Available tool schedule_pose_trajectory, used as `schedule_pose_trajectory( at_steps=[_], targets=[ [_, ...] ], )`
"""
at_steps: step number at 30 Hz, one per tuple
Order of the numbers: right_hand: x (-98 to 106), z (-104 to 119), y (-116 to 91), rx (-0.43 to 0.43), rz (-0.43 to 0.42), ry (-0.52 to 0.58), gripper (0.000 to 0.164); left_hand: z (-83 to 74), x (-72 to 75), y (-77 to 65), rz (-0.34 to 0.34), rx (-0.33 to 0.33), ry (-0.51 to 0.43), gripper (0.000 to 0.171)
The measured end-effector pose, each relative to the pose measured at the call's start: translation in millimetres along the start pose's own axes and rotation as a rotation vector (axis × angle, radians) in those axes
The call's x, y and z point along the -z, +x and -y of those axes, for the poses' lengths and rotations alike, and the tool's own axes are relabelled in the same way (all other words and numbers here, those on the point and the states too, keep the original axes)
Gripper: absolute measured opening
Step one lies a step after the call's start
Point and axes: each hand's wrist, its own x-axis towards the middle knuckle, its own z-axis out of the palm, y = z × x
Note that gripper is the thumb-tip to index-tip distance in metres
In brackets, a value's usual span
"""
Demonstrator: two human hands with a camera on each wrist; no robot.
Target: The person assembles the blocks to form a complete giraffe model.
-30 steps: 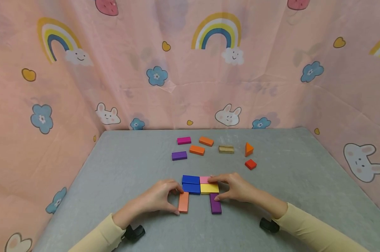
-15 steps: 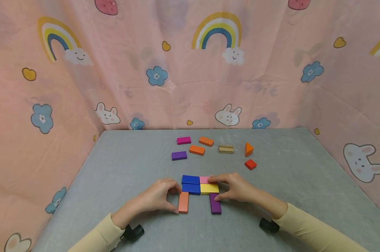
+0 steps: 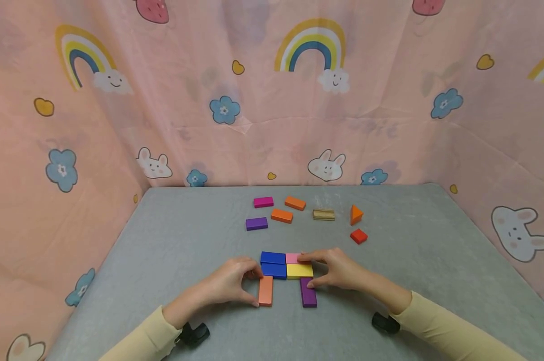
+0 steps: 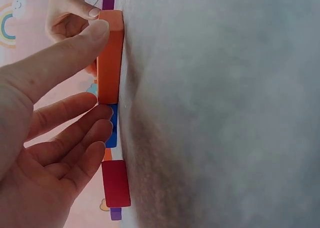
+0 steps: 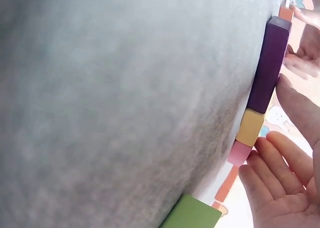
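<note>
My left hand [image 3: 230, 281] touches the left side of a salmon-orange block [image 3: 265, 291], thumb by its near end and fingertips at its far end. The block stands just below two blue blocks [image 3: 274, 271]. Against these lie a yellow block [image 3: 300, 271] and a pink block [image 3: 292, 258]. My right hand [image 3: 341, 271] has its fingertips on the pink block's right part and its thumb at a dark purple block [image 3: 309, 292], whose far end meets the yellow one. In the right wrist view the fingers of this hand are extended beside the pink and yellow blocks.
Toward the back lie a magenta block [image 3: 263, 202], a violet block [image 3: 256, 223], two orange blocks [image 3: 282, 215], a tan block [image 3: 324, 214], an orange triangle [image 3: 356, 214] and a red block [image 3: 359, 236]. The wrist views show a crimson block [image 4: 116, 183] and a green block [image 5: 192, 213].
My left hand draws slightly left, then moves right, and the salmon-orange block has shifted a little right under the blue blocks. The right hand and the other blocks keep their places.
</note>
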Motion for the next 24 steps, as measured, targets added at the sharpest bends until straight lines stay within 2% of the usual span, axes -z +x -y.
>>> schedule_pose_trajectory(
  at_steps=[10,15,18,24],
  targets=[
    [0,-1,0,0.004,-0.004,0.002,0.059,-0.8,-0.5,1.3,0.007,-0.008,0.012,0.05],
    [-1,-1,0,0.01,-0.006,-0.009,0.059,-0.4,1.7,1.1,0.014,0.011,-0.032,0.051],
    [-1,-1,0,0.009,-0.007,-0.007,0.059,0.8,5.4,1.5,-0.007,0.028,-0.045,0.053],
    [-1,-2,0,0.007,-0.005,-0.004,0.059,7.2,9.9,4.7,-0.049,0.045,-0.002,0.06]
  ],
)
